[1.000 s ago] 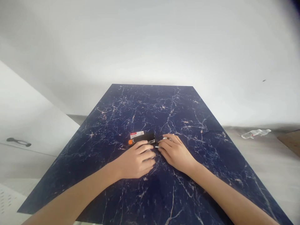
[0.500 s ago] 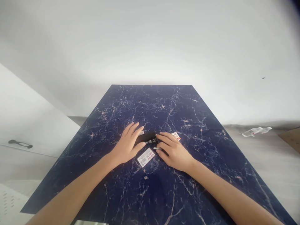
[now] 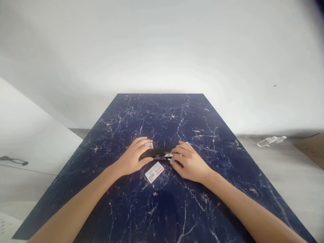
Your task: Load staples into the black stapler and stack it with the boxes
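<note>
A black stapler lies sideways over the middle of the table, and its metal inner part shows at the right end. My left hand is closed around its left end, thumb along the near side and fingers over the far side. The fingers of my right hand are bent around the metal at the right end, and their tips partly hide what they pinch. Just in front of the stapler is a small white packet with red print and a barcode. Another white piece shows behind my left fingers.
The table has a dark blue marbled top and stands against a white wall. A clear plastic bottle lies on the floor at the right, near a brown cardboard piece. A dark handle sits on the white panel at left.
My right hand has drawn slightly away from the stapler's body, and more of the metal part shows between the hands. My left hand now closes on the stapler. The view has shifted a little.
</note>
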The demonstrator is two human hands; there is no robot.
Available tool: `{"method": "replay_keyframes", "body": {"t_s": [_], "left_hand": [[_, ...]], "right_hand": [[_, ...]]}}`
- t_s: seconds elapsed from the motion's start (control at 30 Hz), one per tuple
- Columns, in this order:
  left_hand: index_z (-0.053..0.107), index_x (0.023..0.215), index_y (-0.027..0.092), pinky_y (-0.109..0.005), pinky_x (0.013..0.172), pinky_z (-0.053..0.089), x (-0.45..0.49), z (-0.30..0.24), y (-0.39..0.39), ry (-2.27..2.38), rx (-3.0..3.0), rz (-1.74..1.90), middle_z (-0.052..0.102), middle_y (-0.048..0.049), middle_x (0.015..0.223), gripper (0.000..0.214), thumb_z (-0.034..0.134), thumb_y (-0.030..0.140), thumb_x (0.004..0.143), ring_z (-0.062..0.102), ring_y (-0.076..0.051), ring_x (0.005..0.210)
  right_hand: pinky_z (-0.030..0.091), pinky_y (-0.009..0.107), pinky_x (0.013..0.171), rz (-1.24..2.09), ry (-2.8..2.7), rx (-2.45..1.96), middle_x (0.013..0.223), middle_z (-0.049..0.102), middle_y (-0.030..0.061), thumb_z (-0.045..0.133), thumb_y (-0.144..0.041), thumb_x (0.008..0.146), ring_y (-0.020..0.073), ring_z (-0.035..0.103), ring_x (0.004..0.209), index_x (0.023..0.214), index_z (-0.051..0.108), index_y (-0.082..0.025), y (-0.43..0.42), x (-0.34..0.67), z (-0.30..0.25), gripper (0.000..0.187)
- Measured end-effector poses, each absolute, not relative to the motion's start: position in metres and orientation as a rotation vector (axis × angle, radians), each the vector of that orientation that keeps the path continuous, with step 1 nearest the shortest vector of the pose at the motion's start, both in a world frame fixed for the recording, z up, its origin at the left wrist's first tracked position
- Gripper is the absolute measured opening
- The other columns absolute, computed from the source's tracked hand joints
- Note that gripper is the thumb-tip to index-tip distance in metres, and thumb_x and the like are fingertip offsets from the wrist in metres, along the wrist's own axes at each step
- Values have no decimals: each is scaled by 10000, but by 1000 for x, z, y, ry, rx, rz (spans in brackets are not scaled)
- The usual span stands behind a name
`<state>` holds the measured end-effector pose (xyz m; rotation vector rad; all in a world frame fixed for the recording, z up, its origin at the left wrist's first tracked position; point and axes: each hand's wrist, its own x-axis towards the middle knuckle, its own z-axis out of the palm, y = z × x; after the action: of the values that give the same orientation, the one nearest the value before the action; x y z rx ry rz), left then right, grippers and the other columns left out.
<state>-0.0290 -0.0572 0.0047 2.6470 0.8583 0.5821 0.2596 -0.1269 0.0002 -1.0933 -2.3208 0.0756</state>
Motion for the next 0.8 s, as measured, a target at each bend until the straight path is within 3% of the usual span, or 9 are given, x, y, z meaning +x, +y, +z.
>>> {"method": "replay_keyframes", "body": {"t_s": [0.17, 0.3, 0.53, 0.8], "left_hand": [[607, 1287, 223, -569, 1094, 459, -41, 11, -49, 935, 2689, 692, 613, -112, 1380, 319, 601, 331, 986, 490, -318, 1343], [606, 1240, 225, -482, 1022, 509, -32, 17, -63, 813, 2830, 1118, 697, -89, 1231, 304, 651, 202, 940, 617, -264, 1180], [637, 1230, 227, -393, 899, 534, -4, 15, -105, 415, 2952, 1071, 755, -46, 1109, 327, 705, 146, 921, 694, -206, 1000], [665, 1160, 227, -381, 880, 547, 1, 12, -107, 408, 2794, 1125, 766, -26, 1048, 236, 692, 144, 941, 706, -184, 944]], "right_hand": [[559, 461, 953, 120, -2162, -1153, 1068, 739, 88, 622, -222, 963, 266, 662, 1074, 939, 708, -198, -118, 292, 8, 93], [606, 343, 741, 322, -1968, -1208, 977, 777, 44, 639, -288, 986, 199, 726, 827, 1044, 745, -238, -128, 281, 11, 131], [588, 292, 764, 857, -1935, -1044, 954, 779, 9, 610, -308, 1008, 176, 724, 818, 1052, 765, -260, -155, 232, 14, 168], [591, 290, 751, 853, -1986, -1065, 950, 770, 19, 613, -301, 1002, 175, 713, 796, 1079, 751, -250, -157, 234, 13, 165]]}}
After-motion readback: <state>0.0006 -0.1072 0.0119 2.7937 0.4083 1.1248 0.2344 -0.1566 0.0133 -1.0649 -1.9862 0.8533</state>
